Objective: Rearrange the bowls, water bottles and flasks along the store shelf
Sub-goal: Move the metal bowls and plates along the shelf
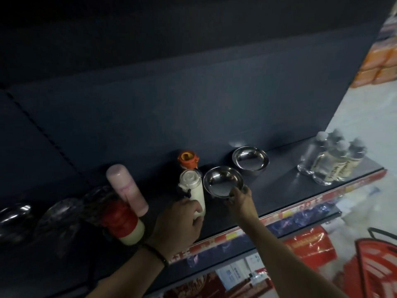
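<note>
Now the right hand (239,200) pinches the near rim of a steel bowl (223,181) with bent fingers, and the left hand (182,222) is wrapped around a white flask (193,190) just beside it. Both sit near the front of the dark shelf (279,190). I think it is best to lift each one a little — not drag — so the flask stays upright. A second steel bowl (250,161) and an orange-capped flask (188,159) stand behind. Clear water bottles (328,160) wait at the right end, and a pink flask (126,188) stands to the left. The room is dim — a red basket (378,269) sits low on the right.
</note>
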The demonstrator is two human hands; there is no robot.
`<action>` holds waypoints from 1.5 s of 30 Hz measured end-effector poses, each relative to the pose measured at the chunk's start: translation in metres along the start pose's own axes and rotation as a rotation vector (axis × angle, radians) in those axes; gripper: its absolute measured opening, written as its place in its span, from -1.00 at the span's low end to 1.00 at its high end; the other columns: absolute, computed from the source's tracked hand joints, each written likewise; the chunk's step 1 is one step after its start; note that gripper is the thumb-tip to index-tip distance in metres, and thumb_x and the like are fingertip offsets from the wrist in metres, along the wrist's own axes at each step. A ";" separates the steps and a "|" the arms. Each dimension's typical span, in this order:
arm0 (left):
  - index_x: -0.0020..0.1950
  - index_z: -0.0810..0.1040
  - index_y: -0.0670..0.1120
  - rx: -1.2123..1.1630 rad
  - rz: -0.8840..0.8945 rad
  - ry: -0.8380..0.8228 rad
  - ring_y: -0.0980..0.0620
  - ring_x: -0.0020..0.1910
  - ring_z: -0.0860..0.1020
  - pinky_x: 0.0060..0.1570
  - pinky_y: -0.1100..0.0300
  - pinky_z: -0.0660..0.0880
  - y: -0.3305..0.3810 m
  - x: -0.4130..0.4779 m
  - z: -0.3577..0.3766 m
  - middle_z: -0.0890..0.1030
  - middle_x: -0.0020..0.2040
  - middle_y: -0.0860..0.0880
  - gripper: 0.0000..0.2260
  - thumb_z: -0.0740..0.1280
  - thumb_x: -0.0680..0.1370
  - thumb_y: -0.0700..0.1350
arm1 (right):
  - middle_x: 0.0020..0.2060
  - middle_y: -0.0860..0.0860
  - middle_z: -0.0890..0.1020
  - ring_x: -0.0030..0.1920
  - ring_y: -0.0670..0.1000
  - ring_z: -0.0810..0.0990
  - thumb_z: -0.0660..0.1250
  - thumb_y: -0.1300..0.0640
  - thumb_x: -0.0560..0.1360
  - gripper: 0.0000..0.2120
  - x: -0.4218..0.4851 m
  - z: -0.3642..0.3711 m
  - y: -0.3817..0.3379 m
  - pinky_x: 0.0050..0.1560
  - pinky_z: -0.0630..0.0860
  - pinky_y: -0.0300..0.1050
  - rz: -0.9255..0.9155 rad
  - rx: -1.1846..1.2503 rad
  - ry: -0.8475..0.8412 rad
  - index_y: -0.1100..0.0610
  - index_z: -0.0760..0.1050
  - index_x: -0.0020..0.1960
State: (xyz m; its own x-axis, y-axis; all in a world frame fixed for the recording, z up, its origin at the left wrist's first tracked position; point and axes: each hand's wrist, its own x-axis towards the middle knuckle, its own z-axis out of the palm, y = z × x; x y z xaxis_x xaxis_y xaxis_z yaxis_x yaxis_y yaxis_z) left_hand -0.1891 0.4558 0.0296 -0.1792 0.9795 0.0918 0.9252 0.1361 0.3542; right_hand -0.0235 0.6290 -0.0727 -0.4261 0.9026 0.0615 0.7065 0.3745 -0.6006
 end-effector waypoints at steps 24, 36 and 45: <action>0.49 0.42 0.07 -1.008 -0.006 -0.052 0.03 0.19 0.71 0.15 0.17 0.65 -0.128 -0.097 -0.143 0.62 0.37 0.03 -0.33 0.60 0.49 -0.31 | 0.48 -0.10 0.46 0.45 -0.03 0.53 0.69 0.18 0.35 -0.62 -0.187 -0.031 -0.237 0.33 0.59 0.17 -0.255 0.538 0.426 -0.21 0.67 0.00; 0.55 0.36 0.09 -0.977 -0.245 0.364 -0.06 0.27 0.71 0.21 0.04 0.64 -0.370 -0.283 -0.274 0.69 0.33 0.00 -0.18 0.68 0.39 -0.18 | 0.32 -0.20 0.65 0.34 -0.08 0.64 0.71 0.26 0.33 -0.08 -0.177 0.136 -0.498 0.35 0.58 0.00 -0.407 0.844 -0.121 -0.08 0.35 0.55; 0.37 0.59 0.13 -0.825 -0.404 0.671 0.02 0.17 0.73 0.10 0.10 0.68 -0.537 -0.390 -0.352 0.73 0.22 -0.01 -0.45 0.68 0.44 -0.09 | 0.14 -0.03 0.76 0.19 0.01 0.74 0.76 0.18 0.27 -0.32 -0.164 0.286 -0.694 0.26 0.66 0.12 -0.422 0.877 -0.413 -0.02 0.59 0.31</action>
State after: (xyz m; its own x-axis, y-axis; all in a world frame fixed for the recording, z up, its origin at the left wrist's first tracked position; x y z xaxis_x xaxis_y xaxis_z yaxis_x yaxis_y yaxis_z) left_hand -0.7337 -0.0518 0.1313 -0.7868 0.5753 0.2237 0.3012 0.0415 0.9527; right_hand -0.6060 0.1601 0.1057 -0.8175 0.5310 0.2229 -0.1291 0.2082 -0.9695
